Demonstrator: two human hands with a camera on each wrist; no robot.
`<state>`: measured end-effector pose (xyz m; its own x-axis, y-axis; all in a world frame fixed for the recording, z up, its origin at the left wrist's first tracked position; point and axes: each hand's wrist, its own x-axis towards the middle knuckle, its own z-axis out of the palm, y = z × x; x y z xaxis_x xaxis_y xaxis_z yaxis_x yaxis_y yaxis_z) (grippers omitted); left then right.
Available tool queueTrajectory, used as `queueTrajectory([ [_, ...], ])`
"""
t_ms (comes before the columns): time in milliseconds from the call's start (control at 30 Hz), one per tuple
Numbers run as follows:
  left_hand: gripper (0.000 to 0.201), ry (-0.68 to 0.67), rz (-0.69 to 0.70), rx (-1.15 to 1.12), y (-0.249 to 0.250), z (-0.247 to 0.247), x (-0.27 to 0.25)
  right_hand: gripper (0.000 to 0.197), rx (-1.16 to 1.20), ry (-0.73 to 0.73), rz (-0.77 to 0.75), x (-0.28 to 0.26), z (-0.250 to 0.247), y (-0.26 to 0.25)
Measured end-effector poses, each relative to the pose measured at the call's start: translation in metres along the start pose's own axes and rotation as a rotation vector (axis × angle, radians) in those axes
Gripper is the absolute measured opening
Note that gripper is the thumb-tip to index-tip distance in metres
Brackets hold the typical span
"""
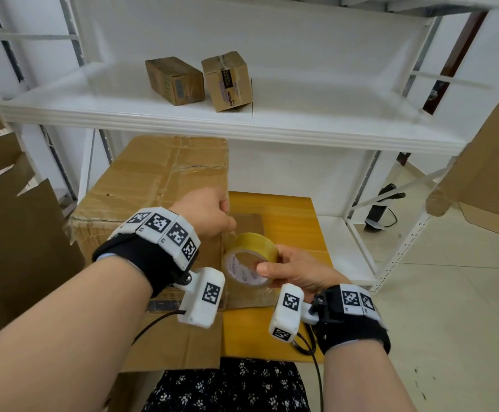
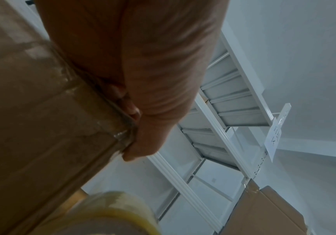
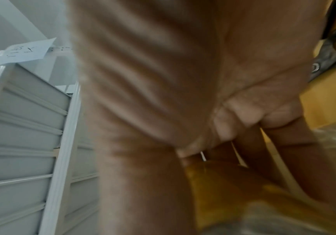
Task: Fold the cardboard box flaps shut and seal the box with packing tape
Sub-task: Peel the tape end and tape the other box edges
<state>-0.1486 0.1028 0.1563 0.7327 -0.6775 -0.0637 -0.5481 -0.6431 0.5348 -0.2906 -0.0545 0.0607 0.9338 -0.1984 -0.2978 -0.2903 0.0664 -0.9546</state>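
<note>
— Taping had begun: the cardboard box (image 1: 153,185) sat at nine o'clock on the yellow surface (image 1: 286,209), flaps folded shut.
— And the hands?
— The left hand (image 1: 205,212) pinched the tape end at the box's right edge; the right hand (image 1: 295,269), fingers (image 1: 264,267) clamped on the tape roll (image 1: 251,257), held it at center.
— Next, probably, stick that end down and pull the roll along the seam.

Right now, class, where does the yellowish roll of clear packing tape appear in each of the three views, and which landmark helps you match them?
Head view: yellowish roll of clear packing tape, lower centre, held by the right hand.
Left wrist view: bottom edge, left of centre, below the large brown cardboard box.
Right wrist view: blurred, lower right, under the fingers.
Shared landmark: white metal shelving.
</note>
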Motion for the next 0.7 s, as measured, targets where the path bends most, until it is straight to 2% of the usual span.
queueTrajectory([
  [67,0.021,0.003,0.004,-0.005,-0.002,0.001,0.000,0.051,-0.007,0.001,-0.012,0.002,-0.001,-0.001],
  [167,0.022,-0.009,0.003,-0.008,0.000,0.001,-0.001,0.041,-0.013,0.002,-0.030,0.004,0.000,-0.006],
  [300,0.030,-0.047,-0.072,0.015,0.010,0.001,-0.002,0.070,0.022,0.095,-0.040,0.011,0.007,-0.009],
  [333,0.034,-0.038,-0.093,0.038,0.012,0.002,-0.002,0.071,0.036,0.108,-0.047,0.013,0.008,-0.010],
  [400,0.041,0.003,-0.119,0.099,0.015,0.006,-0.003,0.060,0.033,0.122,-0.060,0.016,0.009,-0.009],
  [500,0.040,0.049,-0.131,0.202,0.018,0.010,-0.002,0.047,0.029,0.165,-0.065,0.021,0.009,-0.007],
  [567,0.035,0.062,-0.154,0.247,0.020,0.012,-0.002,0.039,0.021,0.169,-0.061,0.025,0.010,-0.005],
  [700,0.016,0.068,-0.154,0.280,0.022,0.012,-0.004,0.039,0.004,0.165,-0.044,0.030,0.011,-0.004],
])
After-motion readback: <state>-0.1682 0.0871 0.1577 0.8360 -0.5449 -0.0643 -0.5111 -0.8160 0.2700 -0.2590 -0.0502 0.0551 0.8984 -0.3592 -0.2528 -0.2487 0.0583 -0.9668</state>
